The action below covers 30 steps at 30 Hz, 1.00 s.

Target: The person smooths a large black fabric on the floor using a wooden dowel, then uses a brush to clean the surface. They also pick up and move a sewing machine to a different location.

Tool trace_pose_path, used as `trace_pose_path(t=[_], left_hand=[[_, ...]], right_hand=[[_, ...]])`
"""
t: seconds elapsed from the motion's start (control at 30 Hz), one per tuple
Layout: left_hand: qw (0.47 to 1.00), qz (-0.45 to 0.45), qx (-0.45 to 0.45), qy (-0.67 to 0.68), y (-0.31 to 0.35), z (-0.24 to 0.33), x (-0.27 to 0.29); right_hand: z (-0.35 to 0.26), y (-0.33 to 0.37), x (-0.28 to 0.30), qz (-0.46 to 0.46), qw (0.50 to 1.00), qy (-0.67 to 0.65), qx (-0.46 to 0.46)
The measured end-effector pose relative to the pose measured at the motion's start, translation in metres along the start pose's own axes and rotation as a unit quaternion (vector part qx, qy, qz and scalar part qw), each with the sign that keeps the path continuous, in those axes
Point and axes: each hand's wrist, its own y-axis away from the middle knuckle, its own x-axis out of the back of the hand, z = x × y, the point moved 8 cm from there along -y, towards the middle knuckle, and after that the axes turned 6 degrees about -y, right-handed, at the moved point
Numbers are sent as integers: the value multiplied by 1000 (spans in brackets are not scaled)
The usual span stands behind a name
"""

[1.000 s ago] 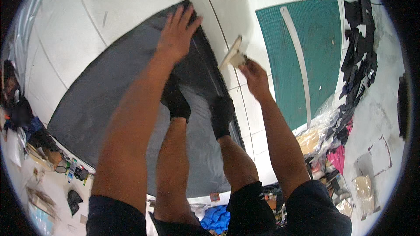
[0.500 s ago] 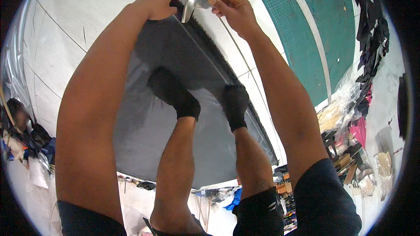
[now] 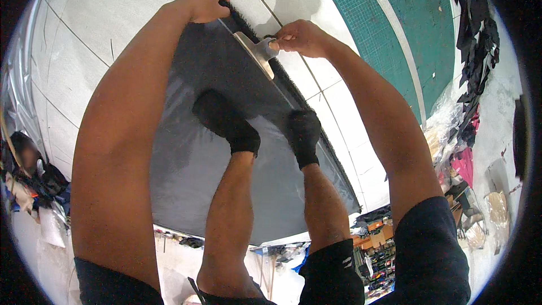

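Observation:
Under my feet lies a large dark grey mat (image 3: 180,192) with a smooth, shiny face. A fuzzy black fringe (image 3: 289,83) runs along its right edge. At the far corner my left hand (image 3: 206,4) is closed on the mat's edge, fingertips partly hidden. My right hand (image 3: 305,38) pinches the short handle of a wide metal scraper (image 3: 255,53). The scraper's long blade rests on the mat, lined up along the inside of the fringe. Both my feet, in black socks (image 3: 305,138), stand on the mat.
A green cutting mat (image 3: 389,34) with a long metal ruler (image 3: 398,28) across it lies at the far right. Black fabric scraps (image 3: 477,51) and clear plastic wrap (image 3: 446,113) are beyond it. White tiles (image 3: 141,0) surround the grey mat. Another person (image 3: 28,158) is at the left.
My right hand has brought the scraper down and nearer. Its blade has swung from steeply upright to lying along the fringed edge. The left hand stays at the corner, slightly lower.

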Motion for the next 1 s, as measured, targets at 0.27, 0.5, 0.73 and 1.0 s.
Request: trace_pose_path(t=[0.27, 0.5, 0.73, 1.0], left_hand=[[997, 64, -11, -51, 1, 2, 4], [927, 356, 119, 22, 85, 68, 61], [910, 183, 328, 176, 333, 76, -57], [857, -207, 416, 223, 566, 111, -79]], right_hand=[[-13, -13, 0, -40, 995, 86, -9], [-18, 54, 16, 187, 980, -5, -71], [-78, 239, -18, 56, 983, -9, -174], [-50, 489, 5, 155, 928, -15, -338]])
